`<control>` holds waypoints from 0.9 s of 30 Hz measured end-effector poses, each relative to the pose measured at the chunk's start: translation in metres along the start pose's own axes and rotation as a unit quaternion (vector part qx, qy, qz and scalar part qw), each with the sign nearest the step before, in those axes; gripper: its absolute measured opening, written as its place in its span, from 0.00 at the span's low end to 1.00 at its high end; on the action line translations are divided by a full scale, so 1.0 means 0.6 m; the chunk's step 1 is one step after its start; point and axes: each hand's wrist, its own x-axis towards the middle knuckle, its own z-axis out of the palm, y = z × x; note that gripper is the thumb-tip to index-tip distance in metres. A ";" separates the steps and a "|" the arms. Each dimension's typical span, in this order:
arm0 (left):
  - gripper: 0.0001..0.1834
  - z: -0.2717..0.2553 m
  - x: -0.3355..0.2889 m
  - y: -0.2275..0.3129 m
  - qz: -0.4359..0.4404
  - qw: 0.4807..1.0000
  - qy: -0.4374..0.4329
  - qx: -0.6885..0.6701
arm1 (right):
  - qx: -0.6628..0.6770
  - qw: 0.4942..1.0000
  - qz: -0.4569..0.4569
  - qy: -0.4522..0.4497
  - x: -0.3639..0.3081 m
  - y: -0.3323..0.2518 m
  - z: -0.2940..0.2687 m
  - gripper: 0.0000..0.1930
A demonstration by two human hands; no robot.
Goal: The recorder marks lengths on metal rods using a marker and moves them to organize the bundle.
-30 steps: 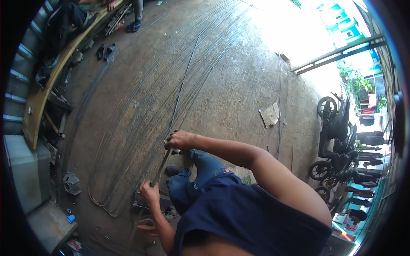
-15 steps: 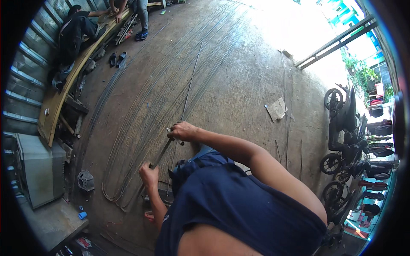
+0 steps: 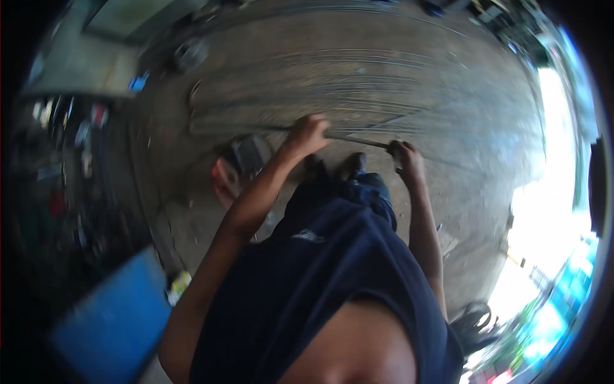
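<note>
A long thin metal rod point(image 3: 358, 140) runs crosswise in front of my body at about waist height. My left hand point(image 3: 309, 132) is closed round it. At the rod's right end my right hand point(image 3: 409, 163) is closed too, with a small dark piece showing below its fingers that is too blurred to name. To the left of my left hand the rod carries on toward a dark and red machine point(image 3: 251, 155) on the floor, partly behind my left forearm. My feet stand just below the rod.
Several long thin rods point(image 3: 364, 83) lie across the floor beyond my hands. A round metal housing point(image 3: 190, 55) and a small blue object point(image 3: 138, 82) are at the upper left. A blue panel point(image 3: 115, 320) stands at the lower left, below mixed clutter. Bright daylight comes from the right.
My body and view have turned to the right. The rod, slanting before, now lies nearly level across the view, still in both hands. The machine has come into fuller view; the other people are gone from it.
</note>
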 end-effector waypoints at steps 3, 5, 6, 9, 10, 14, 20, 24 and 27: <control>0.13 0.015 -0.001 0.006 0.040 0.999 0.008 -0.014 | 0.019 0.999 -0.020 0.042 -0.008 0.016 0.029 0.08; 0.12 0.021 -0.002 -0.008 0.012 0.999 0.015 -0.028 | 0.009 0.999 -0.029 0.017 0.010 0.011 0.029 0.07; 0.12 0.029 -0.011 -0.013 -0.003 0.999 0.016 -0.028 | -0.002 1.000 -0.011 0.017 0.012 0.012 0.031 0.06; 0.11 0.040 -0.033 -0.026 -0.034 0.999 0.003 -0.035 | 0.014 0.999 -0.034 -0.009 0.021 0.008 0.051 0.07; 0.12 0.043 -0.041 -0.028 -0.038 0.998 0.009 -0.047 | 0.017 0.999 -0.031 -0.005 0.018 0.005 0.057 0.06; 0.12 0.037 -0.059 -0.039 -0.058 0.996 -0.004 -0.070 | -0.004 0.999 -0.036 -0.001 0.015 0.000 0.073 0.06; 0.18 0.026 -0.068 -0.054 -0.060 0.997 -0.001 -0.058 | -0.020 0.999 -0.026 -0.003 0.025 -0.011 0.068 0.06; 0.23 0.029 -0.082 -0.084 -0.069 0.996 -0.024 -0.040 | -0.022 1.000 0.003 -0.015 0.019 -0.003 0.062 0.06; 0.23 0.042 -0.087 -0.077 -0.077 0.995 -0.017 -0.062 | -0.020 1.000 -0.007 0.001 0.006 0.012 0.051 0.05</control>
